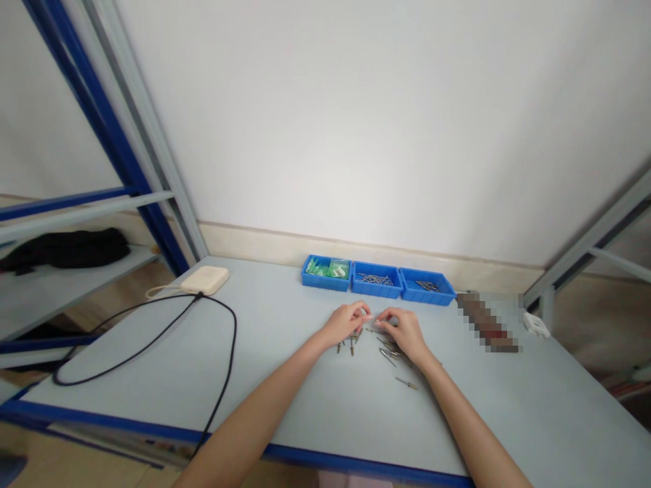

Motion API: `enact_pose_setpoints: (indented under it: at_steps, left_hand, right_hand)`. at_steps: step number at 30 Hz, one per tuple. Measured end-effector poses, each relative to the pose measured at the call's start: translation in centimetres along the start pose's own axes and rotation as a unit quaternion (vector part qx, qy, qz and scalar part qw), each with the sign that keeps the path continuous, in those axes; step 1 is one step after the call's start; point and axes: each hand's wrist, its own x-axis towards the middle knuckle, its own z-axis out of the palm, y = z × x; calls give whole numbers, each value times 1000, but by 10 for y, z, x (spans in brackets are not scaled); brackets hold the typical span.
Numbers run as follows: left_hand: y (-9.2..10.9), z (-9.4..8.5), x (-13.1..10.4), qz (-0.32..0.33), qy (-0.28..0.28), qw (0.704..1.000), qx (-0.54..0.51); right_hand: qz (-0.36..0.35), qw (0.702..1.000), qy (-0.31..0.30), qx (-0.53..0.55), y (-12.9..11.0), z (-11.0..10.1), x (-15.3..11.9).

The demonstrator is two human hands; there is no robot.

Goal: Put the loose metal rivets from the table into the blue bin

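Brass-toned slim metal pins (390, 354) lie loose on a pale grey tabletop with a blue edge (346, 415)

The pins form a small cluster by the bare left hand (346, 323) and a larger one by the bare right hand (404, 330); one single pin with a thicker end (407, 383) lies apart on the near side. The two hands nearly meet over the pins, fingers bent, each thumb close to its fingertips. Whether either grips a pin is too small to tell.

Beyond them, three blue plastic bins stand in a row at the far edge. The left bin (325, 282) holds green-and-white packets (339, 269), the middle bin (376, 291) slender silvery pins (373, 278), the right bin (428, 297) a few darker pins (427, 286). Right of the bins lies a long brown object (485, 324), blurred by pixelation, with a white plastic block (536, 325) farther right. Far left sit a cream-coloured rounded box (205, 279) and a looping black cable (234, 339). Black cloth (66, 249) rests on a grey shelf (116, 268) further left.
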Motion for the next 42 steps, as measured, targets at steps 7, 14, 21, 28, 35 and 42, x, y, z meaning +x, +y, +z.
enact_pose_setpoints:
  at_steps: [7, 14, 21, 28, 35, 42]
  left_hand:
    - [-2, 2, 2, 38, 19, 998, 54]
    - [-4, 5, 4, 27, 26, 998, 44]
    - [-3, 7, 3, 7, 2, 1000, 1]
    - [-2, 8, 3, 16, 24, 1000, -6]
    - [0, 8, 3, 12, 15, 999, -47]
    - [-4, 7, 3, 26, 31, 999, -33]
  right_hand:
    - [-10, 1000, 28, 9, -5, 0, -2]
    - [14, 998, 38, 45, -8, 3, -3]
    - [25, 990, 65, 120, -2, 6, -2]
    - [22, 997, 60, 37, -7, 3, -4]
    - [2, 995, 67, 69, 0, 8, -3]
    - [1, 994, 97, 52, 1, 9, -5]
